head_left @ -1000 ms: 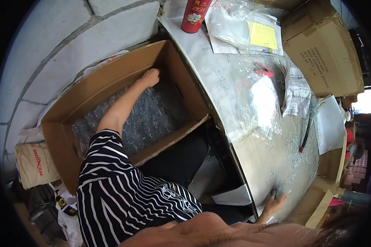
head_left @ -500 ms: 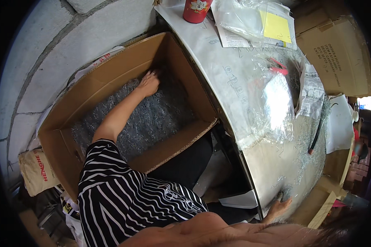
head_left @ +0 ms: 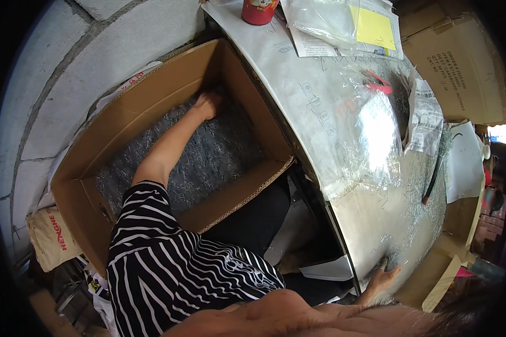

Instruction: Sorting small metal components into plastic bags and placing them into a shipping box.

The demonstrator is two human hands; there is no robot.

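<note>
Reached with left hand (head_left: 209,106) into dark-grey wiry-looking pieces (head_left: 213,160) in open brown cardboard box (head_left: 166,90) at ten o'clock, apparently feeling about, with right hand (head_left: 380,281) beside grey wiry clump (head_left: 393,259) toward four, with both grips unclear, calling next for sure pinch.

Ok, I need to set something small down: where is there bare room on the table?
A mostly bare patch of tabletop lies between the clear plastic and the right hand. The pale sheet between the box and that plastic also looks free. It is crowded around the newspaper, black stick and scattered bits on the table's right side.
</note>
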